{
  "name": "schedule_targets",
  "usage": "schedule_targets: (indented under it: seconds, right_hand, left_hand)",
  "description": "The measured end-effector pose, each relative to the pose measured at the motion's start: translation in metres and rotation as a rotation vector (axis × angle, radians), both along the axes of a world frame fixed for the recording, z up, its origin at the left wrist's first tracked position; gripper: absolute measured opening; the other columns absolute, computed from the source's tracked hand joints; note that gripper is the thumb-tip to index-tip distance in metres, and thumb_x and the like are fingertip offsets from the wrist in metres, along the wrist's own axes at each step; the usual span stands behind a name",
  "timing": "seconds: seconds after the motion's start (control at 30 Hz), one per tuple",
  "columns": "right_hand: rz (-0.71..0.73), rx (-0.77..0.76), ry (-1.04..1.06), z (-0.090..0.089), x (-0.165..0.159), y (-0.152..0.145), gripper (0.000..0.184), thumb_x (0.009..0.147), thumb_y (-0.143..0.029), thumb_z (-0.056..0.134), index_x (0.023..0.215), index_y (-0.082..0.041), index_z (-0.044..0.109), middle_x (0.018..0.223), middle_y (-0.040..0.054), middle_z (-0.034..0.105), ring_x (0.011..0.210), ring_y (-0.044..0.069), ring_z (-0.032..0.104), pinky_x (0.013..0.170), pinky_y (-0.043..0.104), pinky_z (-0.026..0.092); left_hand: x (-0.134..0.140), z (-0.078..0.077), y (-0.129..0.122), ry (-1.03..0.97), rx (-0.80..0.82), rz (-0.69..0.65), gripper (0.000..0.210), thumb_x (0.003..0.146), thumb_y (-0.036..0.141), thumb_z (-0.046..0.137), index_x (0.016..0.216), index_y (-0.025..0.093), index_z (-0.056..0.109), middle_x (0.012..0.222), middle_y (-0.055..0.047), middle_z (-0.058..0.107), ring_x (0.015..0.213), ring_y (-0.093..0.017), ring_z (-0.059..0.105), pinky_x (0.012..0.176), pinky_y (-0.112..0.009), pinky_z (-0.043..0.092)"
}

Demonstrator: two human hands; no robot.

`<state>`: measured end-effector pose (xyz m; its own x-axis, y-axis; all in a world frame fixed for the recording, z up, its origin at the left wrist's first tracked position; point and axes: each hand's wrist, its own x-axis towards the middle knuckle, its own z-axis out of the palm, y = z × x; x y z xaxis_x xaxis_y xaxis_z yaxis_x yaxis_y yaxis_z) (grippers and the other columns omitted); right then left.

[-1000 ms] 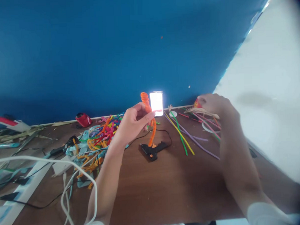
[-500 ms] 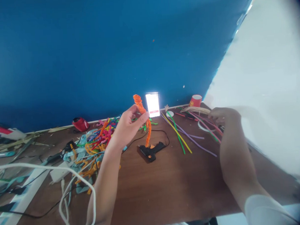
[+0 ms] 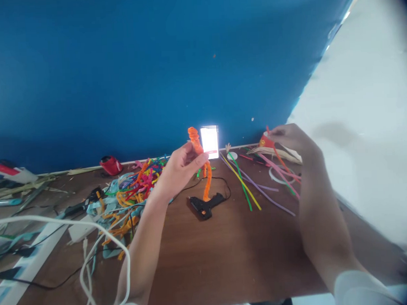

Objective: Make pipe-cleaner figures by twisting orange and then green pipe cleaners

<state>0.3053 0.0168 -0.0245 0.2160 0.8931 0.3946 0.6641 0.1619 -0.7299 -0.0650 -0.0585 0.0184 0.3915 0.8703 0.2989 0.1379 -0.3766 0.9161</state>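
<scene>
My left hand (image 3: 187,164) is closed, pinching an orange pipe-cleaner piece (image 3: 194,136) between thumb and fingers. Its top is tightly coiled and upright, and loose orange strands hang below the palm. Under those strands a black glue gun (image 3: 206,206) lies on the table. At the right, my right hand (image 3: 292,137) pinches a single orange pipe cleaner (image 3: 280,157), lifted beside the red paper cup (image 3: 265,141). Below that hand are pink pipe cleaners (image 3: 274,163) and a pale dry husk-like strip (image 3: 289,154).
A lit phone (image 3: 210,142) stands against the blue wall. Green, yellow and purple pipe cleaners (image 3: 255,183) lie right of centre. Leftward are a tangled heap of coloured pipe cleaners (image 3: 147,177), a white cable (image 3: 126,268), a power strip (image 3: 29,268) and a red pouch (image 3: 110,166).
My right hand has risen from the strips at the right and now holds up an orange pipe cleaner. My left hand keeps its grip and appears slightly farther right.
</scene>
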Motion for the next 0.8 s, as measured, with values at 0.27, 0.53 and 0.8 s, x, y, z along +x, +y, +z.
schedule_targets:
  seconds: [0.27, 0.53, 0.8]
  right_hand:
    - [0.409, 0.24, 0.123, 0.036, -0.128, -0.045, 0.012, 0.08, -0.03, 0.075, 0.086, -0.023, 0.067, 0.086, 0.0018, 0.072, 0.078, 0.018, 0.067, 0.073, 0.033, 0.054]
    - [0.549, 0.224, -0.035, 0.042, -0.166, -0.085, 0.008, 0.087, -0.026, 0.067, 0.095, -0.024, 0.066, 0.084, 0.0007, 0.069, 0.066, 0.014, 0.06, 0.057, 0.029, 0.047]
    - [0.421, 0.346, 0.068, 0.044, -0.17, -0.09, 0.01, 0.088, -0.031, 0.068, 0.096, -0.025, 0.067, 0.086, 0.0021, 0.072, 0.066, 0.017, 0.064, 0.058, 0.032, 0.049]
  left_hand:
    - [0.006, -0.004, 0.004, -0.045, -0.021, -0.003, 0.019, 0.094, 0.035, 0.058, 0.099, 0.016, 0.057, 0.084, -0.002, 0.064, 0.079, -0.011, 0.061, 0.075, -0.023, 0.048]
    - [0.006, -0.011, 0.008, -0.037, -0.055, -0.001, 0.023, 0.096, 0.041, 0.054, 0.103, 0.019, 0.055, 0.075, 0.003, 0.053, 0.06, -0.008, 0.05, 0.055, -0.02, 0.04]
    - [0.005, -0.011, 0.005, 0.215, 0.112, -0.056, 0.031, 0.097, 0.041, 0.051, 0.105, 0.016, 0.067, 0.081, -0.002, 0.063, 0.067, -0.011, 0.049, 0.062, -0.023, 0.037]
